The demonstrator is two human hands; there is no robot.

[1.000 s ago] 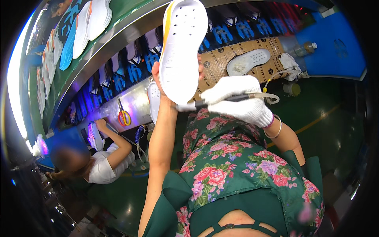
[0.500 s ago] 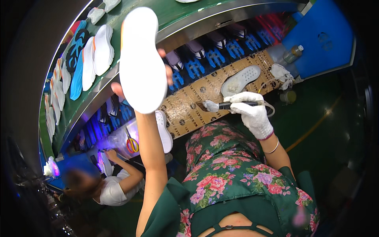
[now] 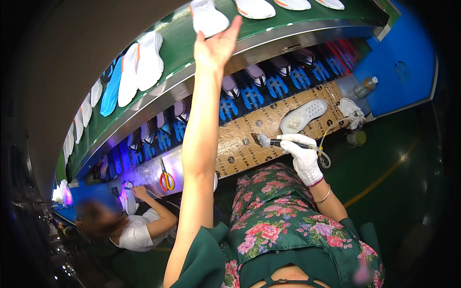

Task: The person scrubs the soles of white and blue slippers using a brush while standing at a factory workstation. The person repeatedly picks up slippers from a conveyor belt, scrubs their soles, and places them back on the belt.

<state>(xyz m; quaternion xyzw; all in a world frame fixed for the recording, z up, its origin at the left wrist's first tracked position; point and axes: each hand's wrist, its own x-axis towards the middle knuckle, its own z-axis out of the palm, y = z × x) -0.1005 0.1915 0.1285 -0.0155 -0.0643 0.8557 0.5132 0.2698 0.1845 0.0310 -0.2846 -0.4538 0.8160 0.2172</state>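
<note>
A white shoe sole lies at the far green conveyor belt, cut off by the picture's upper edge. My bare left hand reaches to its near end, palm up, with thumb and fingers spread apart; whether any fingers lie under the sole is hidden. In a white knitted glove, my right hand closes around a black-handled brush whose bristles carry white stuff. A thin hose runs from the handle's rear end. Just beyond this hand, a dotted light-grey sole with a whitish patch rests on the cardboard-covered bench.
More white soles and a blue sole line the green belt. Under it, shoes sit on blue racks. Scissors, a bottle and a crumpled white cloth are on the bench. Another person works at left.
My left hand has moved far forward from holding a white sole up close, and its fingers are now spread at a sole on the belt. My right hand keeps the brush.
</note>
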